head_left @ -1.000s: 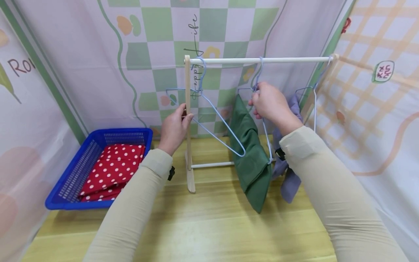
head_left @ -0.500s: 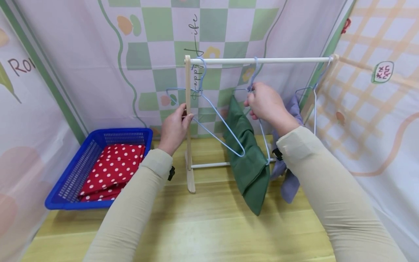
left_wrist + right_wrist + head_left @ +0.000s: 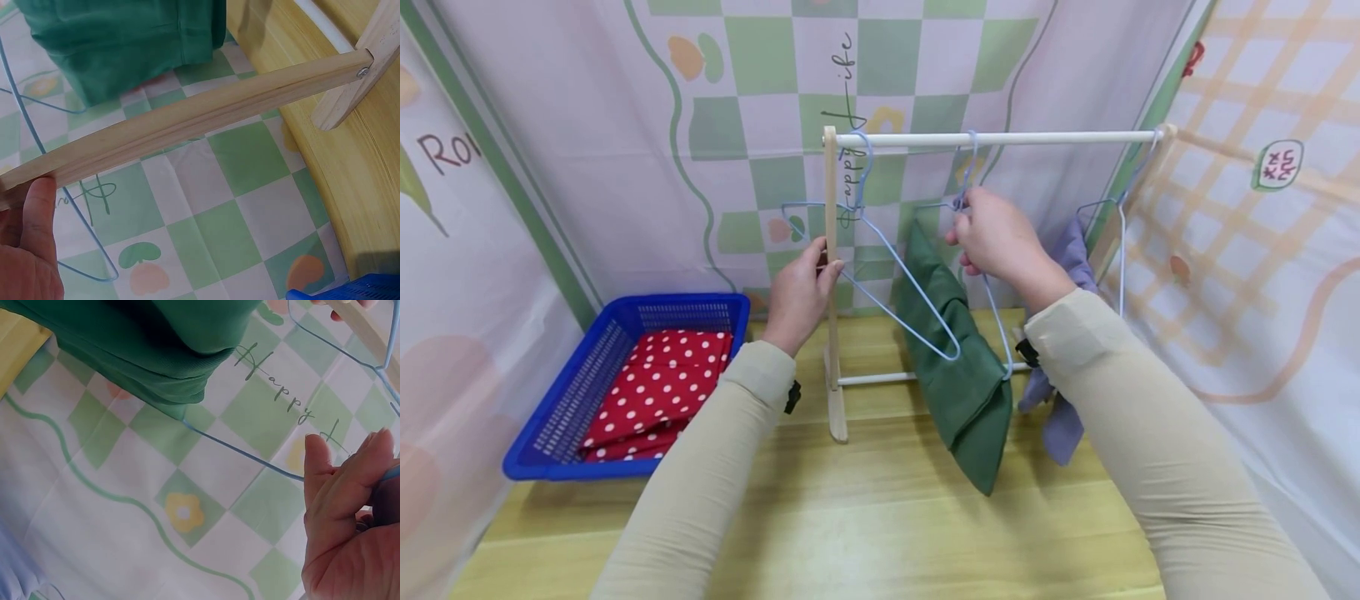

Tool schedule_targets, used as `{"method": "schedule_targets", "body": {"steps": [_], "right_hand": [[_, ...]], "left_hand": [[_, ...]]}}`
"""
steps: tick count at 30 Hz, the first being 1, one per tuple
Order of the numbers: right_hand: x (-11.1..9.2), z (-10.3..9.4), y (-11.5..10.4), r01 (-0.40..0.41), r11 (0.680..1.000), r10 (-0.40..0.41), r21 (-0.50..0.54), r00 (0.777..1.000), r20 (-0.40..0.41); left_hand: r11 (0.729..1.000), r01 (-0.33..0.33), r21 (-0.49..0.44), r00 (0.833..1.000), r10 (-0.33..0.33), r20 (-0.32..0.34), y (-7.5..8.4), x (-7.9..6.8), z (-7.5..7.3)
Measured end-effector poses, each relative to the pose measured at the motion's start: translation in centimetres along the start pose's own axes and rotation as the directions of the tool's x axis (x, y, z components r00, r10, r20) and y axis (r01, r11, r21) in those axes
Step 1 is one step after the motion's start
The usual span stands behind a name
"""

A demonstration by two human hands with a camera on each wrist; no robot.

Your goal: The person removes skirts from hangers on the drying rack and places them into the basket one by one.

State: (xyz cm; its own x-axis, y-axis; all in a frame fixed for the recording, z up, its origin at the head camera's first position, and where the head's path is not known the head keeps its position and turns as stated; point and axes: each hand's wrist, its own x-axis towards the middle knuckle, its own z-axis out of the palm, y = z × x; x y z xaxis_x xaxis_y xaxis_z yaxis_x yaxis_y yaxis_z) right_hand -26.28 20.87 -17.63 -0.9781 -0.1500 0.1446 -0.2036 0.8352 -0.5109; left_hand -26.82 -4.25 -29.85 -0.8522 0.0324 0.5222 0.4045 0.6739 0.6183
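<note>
In the head view my left hand [image 3: 797, 296] grips the left wooden post [image 3: 831, 187] of a small clothes rack. The left wrist view shows its thumb [image 3: 41, 203] against that post. My right hand [image 3: 1000, 237] pinches the neck of a light-blue wire hanger [image 3: 997, 323], whose hook sits over the white top rod [image 3: 1060, 137]. A dark green cloth [image 3: 966, 375] hangs folded over this hanger. Between my hands, a bare blue hanger [image 3: 912, 279] hangs close to the left post. The right wrist view shows the curled fingers [image 3: 340, 506] at the held hanger's neck.
A blue basket [image 3: 542, 408] at the left holds a red polka-dot cloth [image 3: 658, 387]. At the rack's right end a purple cloth [image 3: 1063, 425] hangs on another hanger [image 3: 1122, 258]. Patterned fabric walls surround the wooden table [image 3: 865, 517].
My right hand has slid the hanger with the green cloth leftward along the rod, nearer the bare hanger. The left hand stays on the post.
</note>
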Motion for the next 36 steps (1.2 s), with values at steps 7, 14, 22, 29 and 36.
{"method": "schedule_targets", "body": {"steps": [7,14,22,29,36], "right_hand": [[0.1,0.4,-0.6,0.025,1.000,-0.025,-0.015,1.000,0.006],[0.2,1.0,-1.3,0.030,1.000,-0.030,-0.010,0.999,0.017],[0.3,1.4,-1.9,0.021,1.000,-0.021,0.006,1.000,0.020],[0.4,1.7,-2.3,0.019,1.000,-0.019,0.000,0.999,0.041],[0.5,1.8,-2.6,0.015,1.000,-0.015,0.005,0.999,0.053]], "left_hand": [[1.000,-0.004,-0.005,1.000,0.004,-0.002,0.1,0.0,0.0],[1.000,-0.007,-0.001,1.000,0.007,-0.005,0.0,0.0,0.0],[1.000,-0.008,-0.003,1.000,0.008,-0.003,0.0,0.0,0.0],[1.000,0.009,-0.009,1.000,-0.009,0.001,0.0,0.1,0.1],[0.999,0.012,-0.031,1.000,-0.012,-0.001,0.0,0.0,0.0]]}}
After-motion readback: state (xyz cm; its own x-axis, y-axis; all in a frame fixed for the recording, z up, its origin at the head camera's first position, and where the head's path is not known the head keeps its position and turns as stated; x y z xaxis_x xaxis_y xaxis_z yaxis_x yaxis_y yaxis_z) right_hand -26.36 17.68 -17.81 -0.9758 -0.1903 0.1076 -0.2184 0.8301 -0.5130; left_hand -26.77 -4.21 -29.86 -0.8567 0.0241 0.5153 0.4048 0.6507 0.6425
